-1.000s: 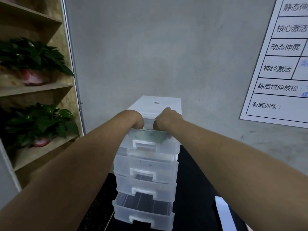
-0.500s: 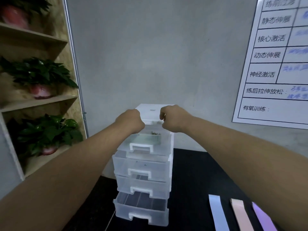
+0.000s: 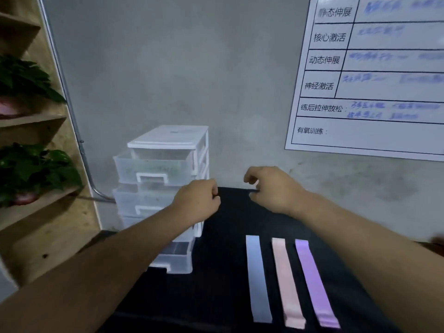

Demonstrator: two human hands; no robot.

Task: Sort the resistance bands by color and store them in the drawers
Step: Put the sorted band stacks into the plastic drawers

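Head view: drawer unit (image 3: 168, 150) stands at back-left of black table (image 3: 223, 248). Its drawers are stepped out, top drawer (image 3: 153, 168) among those pulled out, prob. so a band can drop straight in. Right of unit and nearer the person, blue band (image 3: 258, 280), pink band (image 3: 287, 284) and purple band (image 3: 314, 284) lie flat side by side, not touching, i.e. laid out for colour picking.

Left hand (image 3: 197, 203) hovers in front of unit's right edge, fingers curled in a loose fist, nothing in it. Right hand (image 3: 271, 191) is right of unit, fingers half curled w/ thumb apart, also empty.

Greenish smear inside top drawer is too blurred to ID. Left arm hides parts of lower drawers.
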